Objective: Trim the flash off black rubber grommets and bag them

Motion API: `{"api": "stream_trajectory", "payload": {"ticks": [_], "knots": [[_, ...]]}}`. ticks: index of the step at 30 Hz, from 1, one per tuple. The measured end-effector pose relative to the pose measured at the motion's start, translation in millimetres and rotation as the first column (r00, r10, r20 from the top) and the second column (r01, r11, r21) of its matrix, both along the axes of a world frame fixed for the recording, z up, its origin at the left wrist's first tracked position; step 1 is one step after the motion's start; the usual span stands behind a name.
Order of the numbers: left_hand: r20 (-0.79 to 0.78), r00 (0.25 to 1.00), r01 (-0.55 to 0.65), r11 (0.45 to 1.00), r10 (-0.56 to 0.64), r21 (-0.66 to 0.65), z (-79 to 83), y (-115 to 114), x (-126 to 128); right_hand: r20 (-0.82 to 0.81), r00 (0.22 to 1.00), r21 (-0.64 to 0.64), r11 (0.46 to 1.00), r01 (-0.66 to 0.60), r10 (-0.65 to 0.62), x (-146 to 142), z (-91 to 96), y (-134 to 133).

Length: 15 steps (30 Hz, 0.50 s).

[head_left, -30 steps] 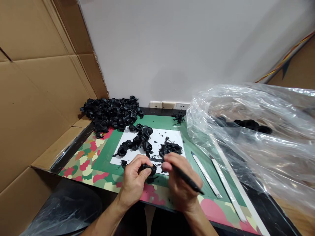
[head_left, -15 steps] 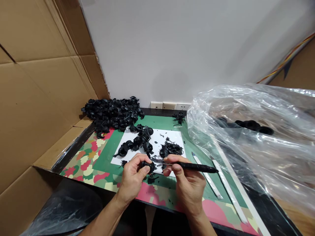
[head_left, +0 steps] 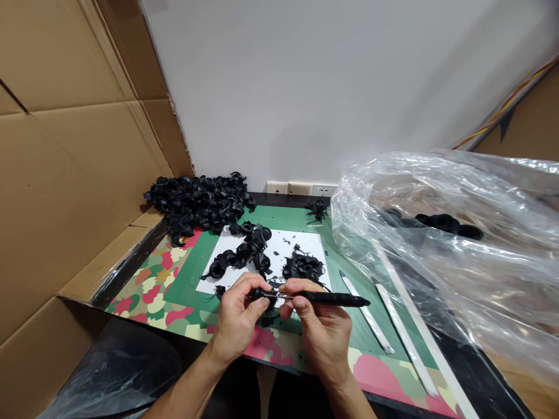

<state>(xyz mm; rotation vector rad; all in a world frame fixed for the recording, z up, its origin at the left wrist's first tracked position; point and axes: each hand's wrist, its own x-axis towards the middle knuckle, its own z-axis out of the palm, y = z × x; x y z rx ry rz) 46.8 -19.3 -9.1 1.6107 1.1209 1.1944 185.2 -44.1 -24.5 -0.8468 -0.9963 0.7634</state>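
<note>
My left hand (head_left: pixel 236 320) is closed, pinching a small round black rubber part (head_left: pixel 258 293) between thumb and fingers, which cover much of it. In my right hand (head_left: pixel 325 334), a slim tool with a black wrapped handle (head_left: pixel 336 299) is held like a pen. Its thin metal tip points left and meets the rubber part; whether it is a blade or tweezers I cannot tell. Under my hands lies a white sheet (head_left: pixel 279 241) bearing several ribbed black rubber parts (head_left: pixel 248 250) and a heap of black scraps (head_left: pixel 303 266).
A large pile of black rubber parts (head_left: pixel 201 201) fills the back left, beside cardboard (head_left: pixel 78 128). Two white-wrapped sticks (head_left: pixel 371 317) with dark tips lie on the green mat (head_left: pixel 183 285). A clear plastic bag (head_left: pixel 437 267) holding black rings spreads over the right side.
My right hand and the tool have moved left, bringing the metal tip up to the rubber part. My left hand stays nearly in place with the part.
</note>
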Motion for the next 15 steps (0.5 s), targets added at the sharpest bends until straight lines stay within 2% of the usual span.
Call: {"api": "stream_trajectory", "payload": {"ticks": [6, 15], "knots": [[0.018, 1.000, -0.001, 1.000, 0.001, -0.017, 0.1, 0.3, -0.9, -0.024, 1.000, -0.008, 1.000, -0.003, 0.003, 1.3, -1.3, -1.4], [0.017, 1.000, -0.019, 1.000, 0.019, -0.017, 0.1, 1.7, -0.2, 0.005, 0.998, -0.024, 0.998, 0.061, -0.061, 6.5, -2.1, -2.2]]}}
